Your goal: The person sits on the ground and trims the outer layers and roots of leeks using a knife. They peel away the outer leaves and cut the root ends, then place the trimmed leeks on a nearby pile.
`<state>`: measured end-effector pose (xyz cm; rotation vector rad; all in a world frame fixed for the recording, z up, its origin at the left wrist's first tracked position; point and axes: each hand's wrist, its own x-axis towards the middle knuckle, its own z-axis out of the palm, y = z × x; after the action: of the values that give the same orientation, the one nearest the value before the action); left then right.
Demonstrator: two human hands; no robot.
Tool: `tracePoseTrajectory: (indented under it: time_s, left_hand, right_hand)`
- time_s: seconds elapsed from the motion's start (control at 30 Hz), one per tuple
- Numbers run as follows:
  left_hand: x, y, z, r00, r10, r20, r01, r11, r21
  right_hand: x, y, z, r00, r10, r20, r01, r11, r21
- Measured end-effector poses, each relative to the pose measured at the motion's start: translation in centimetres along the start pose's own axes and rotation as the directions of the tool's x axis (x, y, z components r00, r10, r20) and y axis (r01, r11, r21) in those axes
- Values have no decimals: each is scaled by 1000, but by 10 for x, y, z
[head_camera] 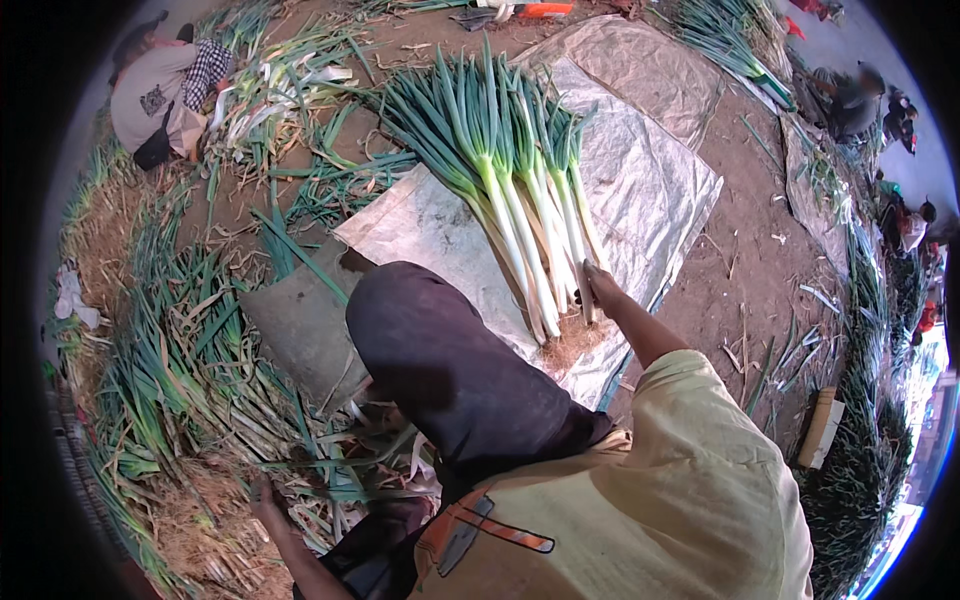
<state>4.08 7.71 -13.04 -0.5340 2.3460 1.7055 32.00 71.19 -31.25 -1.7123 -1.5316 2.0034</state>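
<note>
Several trimmed leeks or large green onions (517,202) lie side by side on a pale woven plastic sheet (637,157), leaves pointing away and roots towards me. My right hand (598,289) grips the white stalk of one at the right side of this row, just above its roots. Down at the left, my left hand (264,499) reaches beside the root ends of a large heap of untrimmed leeks (217,390). Its fingers are partly hidden and blurred, so whether they hold anything is unclear.
Stripped leaves (345,180) litter the soil beyond my knee. A person (161,97) bends over more leeks at the upper left. Other people sit at the far right, beside a long pile of leeks (862,420). A cardboard piece (821,427) lies near that pile.
</note>
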Motion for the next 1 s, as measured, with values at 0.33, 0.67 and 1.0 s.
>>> tracePoseTrajectory:
  time_s: [0.33, 0.67, 1.0]
  left_hand:
    - [-6, 20, -21, 988, 121, 96, -120, 993, -13]
    - [-25, 22, 11, 741, 334, 583, -657, 542, 524]
    - [-70, 35, 48, 680, 143, 719, -690, 457, 561]
  right_hand:
    - [4, -59, 8, 956, 97, -276, -77, 994, 83]
    - [-76, -266, 233, 804, -378, 459, 436, 900, -24]
    - [-202, -239, 510, 431, -56, 900, 656, 705, -270]
